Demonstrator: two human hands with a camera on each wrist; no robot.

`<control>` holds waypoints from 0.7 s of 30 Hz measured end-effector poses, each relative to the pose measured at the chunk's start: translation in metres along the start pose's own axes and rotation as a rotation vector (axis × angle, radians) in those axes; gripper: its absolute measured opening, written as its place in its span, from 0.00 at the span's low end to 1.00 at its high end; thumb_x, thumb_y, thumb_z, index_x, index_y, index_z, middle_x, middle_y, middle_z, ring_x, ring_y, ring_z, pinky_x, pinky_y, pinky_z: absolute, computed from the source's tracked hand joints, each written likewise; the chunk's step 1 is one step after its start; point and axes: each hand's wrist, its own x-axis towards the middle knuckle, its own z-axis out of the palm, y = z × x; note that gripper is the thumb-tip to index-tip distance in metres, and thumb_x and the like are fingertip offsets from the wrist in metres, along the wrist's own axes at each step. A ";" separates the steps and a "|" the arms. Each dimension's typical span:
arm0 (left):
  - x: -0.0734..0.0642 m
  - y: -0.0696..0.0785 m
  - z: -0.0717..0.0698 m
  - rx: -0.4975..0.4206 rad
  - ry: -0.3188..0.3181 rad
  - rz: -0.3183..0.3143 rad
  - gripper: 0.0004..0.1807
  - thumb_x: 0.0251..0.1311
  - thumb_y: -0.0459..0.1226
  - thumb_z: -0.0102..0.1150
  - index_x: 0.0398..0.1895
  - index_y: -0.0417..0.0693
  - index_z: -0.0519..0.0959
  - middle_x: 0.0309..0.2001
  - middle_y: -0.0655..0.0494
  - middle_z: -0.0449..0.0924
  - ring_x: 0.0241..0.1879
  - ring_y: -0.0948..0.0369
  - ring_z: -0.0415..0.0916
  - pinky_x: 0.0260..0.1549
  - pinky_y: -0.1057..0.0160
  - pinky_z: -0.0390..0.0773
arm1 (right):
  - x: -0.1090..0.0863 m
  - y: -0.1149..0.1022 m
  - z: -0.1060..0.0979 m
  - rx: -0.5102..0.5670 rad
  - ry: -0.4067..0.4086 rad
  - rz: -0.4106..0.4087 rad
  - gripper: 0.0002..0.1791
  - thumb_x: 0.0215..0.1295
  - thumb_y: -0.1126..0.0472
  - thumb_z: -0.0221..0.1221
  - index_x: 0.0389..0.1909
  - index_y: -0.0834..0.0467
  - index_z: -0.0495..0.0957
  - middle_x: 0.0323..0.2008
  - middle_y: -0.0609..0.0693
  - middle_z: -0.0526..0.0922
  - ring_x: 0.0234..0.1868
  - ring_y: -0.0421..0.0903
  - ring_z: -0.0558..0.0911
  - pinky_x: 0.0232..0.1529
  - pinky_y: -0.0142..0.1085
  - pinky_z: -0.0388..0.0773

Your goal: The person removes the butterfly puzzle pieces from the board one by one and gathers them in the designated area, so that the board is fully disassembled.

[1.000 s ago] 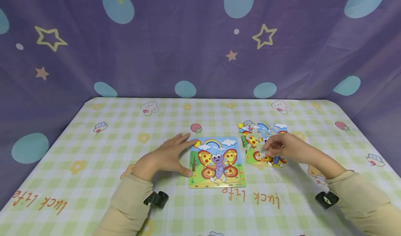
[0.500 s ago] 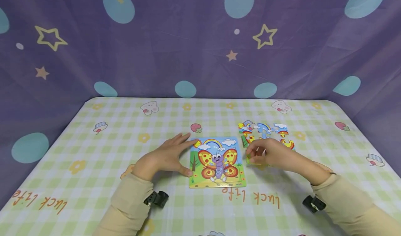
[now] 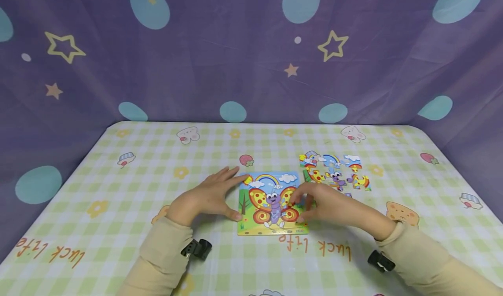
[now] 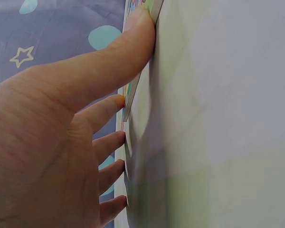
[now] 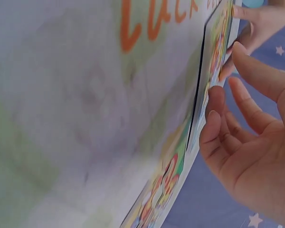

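Note:
A square butterfly puzzle board (image 3: 255, 229) lies flat on the tablecloth, its picture showing a purple-bodied butterfly under a rainbow. My left hand (image 3: 210, 196) rests at the board's left side. Its thumb (image 4: 141, 28) lies on the board's edge and the other fingers are spread. Over the right edge of the board is my right hand (image 3: 330, 203), its fingers loosely bent; the right wrist view shows the thumb apart from them and no piece between. Loose puzzle pieces (image 3: 315, 176) lie in rough rows to the right, the lower ones mostly hidden by the right hand.
A green checked tablecloth (image 3: 129, 226) with printed flowers, rabbits and lettering covers the table. Behind it hangs a purple curtain (image 3: 220, 69) with stars and blue ovals. A small black device (image 3: 381, 261) sits at the right cuff, another (image 3: 197, 249) at the left.
My right hand has moved left and toward me, from above the loose pieces to the board's right edge, uncovering the middle pieces. The left hand and the board stay put.

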 end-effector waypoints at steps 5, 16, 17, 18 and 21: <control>0.000 0.000 0.000 -0.002 0.000 0.002 0.56 0.45 0.52 0.77 0.78 0.54 0.58 0.79 0.47 0.43 0.77 0.45 0.35 0.73 0.40 0.41 | 0.002 -0.005 0.006 -0.003 -0.007 0.015 0.17 0.53 0.61 0.74 0.43 0.56 0.80 0.41 0.45 0.79 0.32 0.39 0.77 0.33 0.32 0.78; 0.000 -0.001 0.000 -0.002 0.000 0.005 0.56 0.45 0.52 0.77 0.78 0.54 0.58 0.79 0.47 0.43 0.77 0.44 0.35 0.73 0.40 0.41 | 0.005 -0.013 0.012 -0.089 -0.011 0.102 0.26 0.49 0.60 0.76 0.48 0.58 0.76 0.39 0.46 0.73 0.28 0.40 0.72 0.28 0.31 0.73; 0.000 -0.001 0.000 -0.001 0.000 0.005 0.56 0.45 0.52 0.78 0.78 0.54 0.58 0.79 0.46 0.43 0.77 0.44 0.35 0.73 0.40 0.41 | 0.006 -0.013 0.013 -0.096 -0.009 0.110 0.26 0.49 0.61 0.76 0.47 0.58 0.76 0.39 0.46 0.73 0.28 0.40 0.72 0.28 0.31 0.73; 0.000 -0.001 0.000 0.000 0.000 0.005 0.56 0.45 0.52 0.78 0.78 0.53 0.58 0.79 0.46 0.43 0.77 0.44 0.35 0.73 0.40 0.41 | 0.007 -0.013 0.013 -0.105 -0.009 0.110 0.26 0.49 0.60 0.76 0.47 0.59 0.76 0.39 0.46 0.73 0.28 0.39 0.71 0.29 0.31 0.73; 0.000 -0.001 -0.001 0.002 0.001 0.008 0.56 0.45 0.52 0.78 0.78 0.53 0.58 0.79 0.46 0.43 0.77 0.44 0.35 0.73 0.40 0.41 | 0.008 -0.015 0.014 -0.117 -0.008 0.112 0.25 0.48 0.60 0.77 0.45 0.59 0.75 0.39 0.47 0.72 0.28 0.39 0.71 0.29 0.32 0.73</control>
